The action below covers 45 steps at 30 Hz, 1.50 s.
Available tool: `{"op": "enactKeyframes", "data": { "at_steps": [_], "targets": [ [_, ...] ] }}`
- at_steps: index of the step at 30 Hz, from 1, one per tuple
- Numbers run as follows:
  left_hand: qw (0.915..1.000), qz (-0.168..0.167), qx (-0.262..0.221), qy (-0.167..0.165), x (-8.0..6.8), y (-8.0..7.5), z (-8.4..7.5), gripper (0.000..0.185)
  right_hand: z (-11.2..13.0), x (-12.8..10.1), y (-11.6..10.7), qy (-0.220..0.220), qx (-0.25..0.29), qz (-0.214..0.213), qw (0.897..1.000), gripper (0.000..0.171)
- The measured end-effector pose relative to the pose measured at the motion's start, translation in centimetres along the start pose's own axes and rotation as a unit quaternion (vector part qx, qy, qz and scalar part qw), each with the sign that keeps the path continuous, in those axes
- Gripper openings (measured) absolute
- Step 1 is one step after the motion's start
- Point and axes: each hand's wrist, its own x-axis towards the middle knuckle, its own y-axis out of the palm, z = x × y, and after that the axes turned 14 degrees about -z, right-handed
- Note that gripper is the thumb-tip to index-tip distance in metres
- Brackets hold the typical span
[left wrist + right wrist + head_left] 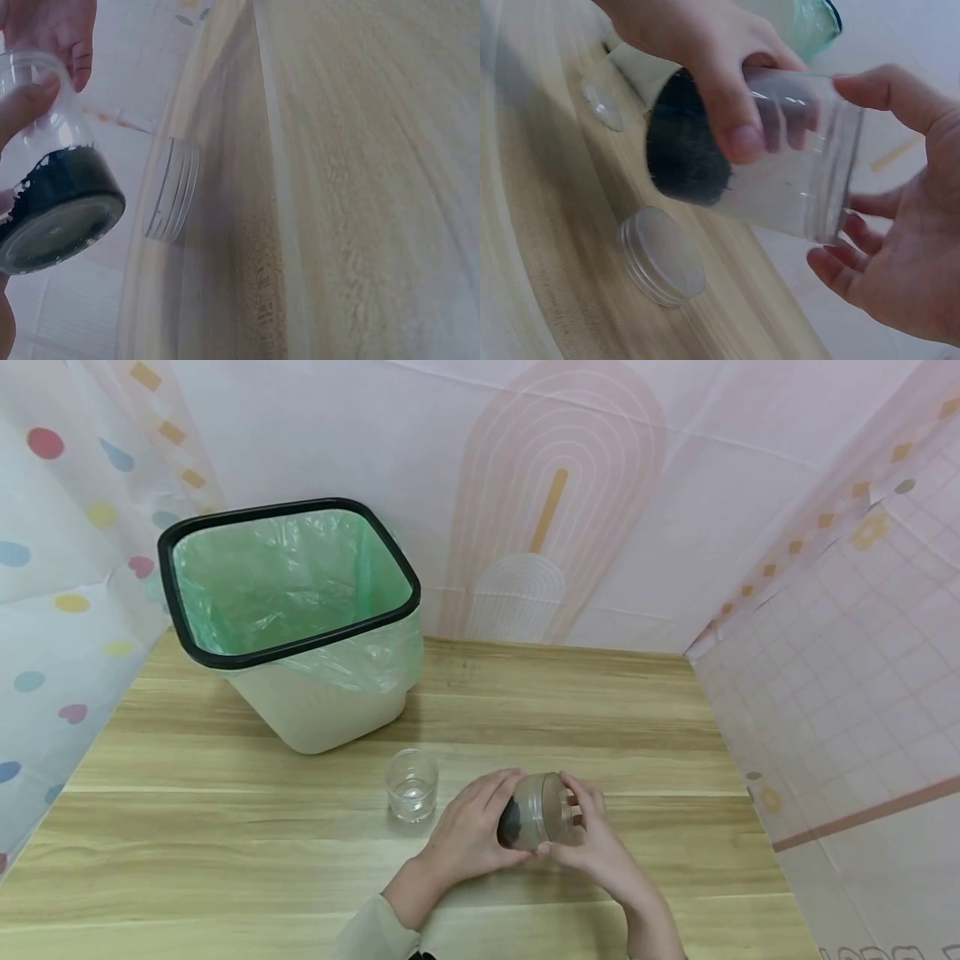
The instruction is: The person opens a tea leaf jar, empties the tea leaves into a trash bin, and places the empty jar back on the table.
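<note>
We have the lid [661, 255] off beside the jar [542, 810], our left hand [468, 831] grasping it, right hand [592, 839] released at its mouth, contents still inside.

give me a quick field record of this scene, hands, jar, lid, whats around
left hand: grips the jar round its body
right hand: open at the jar's mouth end, fingers relaxed
jar: clear plastic, tilted on its side, dark grainy stuff at its base
lid: off, lying on the table
glass: small, clear, standing left of the hands
bin: black rim, green liner, at the back left
table: light wood
</note>
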Motion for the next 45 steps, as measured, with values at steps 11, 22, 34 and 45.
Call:
{"op": "enactKeyframes", "data": {
  "at_steps": [11, 22, 34, 45],
  "targets": [
    [0.9998, 0.011, -0.004, -0.015, 0.1, -0.2, 0.0, 0.096, -0.3, -0.1, -0.4, -0.003, 0.039, 0.03, 0.999, 0.091],
    [0.9995, -0.002, 0.032, -0.001, 0.1, -0.3, 0.2, 0.096, 0.4, 0.0, 0.6, 0.044, 0.0, -0.047, 0.998, 0.072],
    [0.9998, -0.006, 0.018, 0.008, -0.2, -0.2, 0.2, 0.099, -0.2, -0.1, -0.4, 0.0, -0.009, 0.003, 1.0, 0.081],
    [0.9998, -0.014, 0.013, 0.001, -0.1, -0.2, 0.2, 0.099, -0.2, -0.2, -0.3, -0.026, 0.018, 0.011, 0.999, 0.077]
  ]
}}
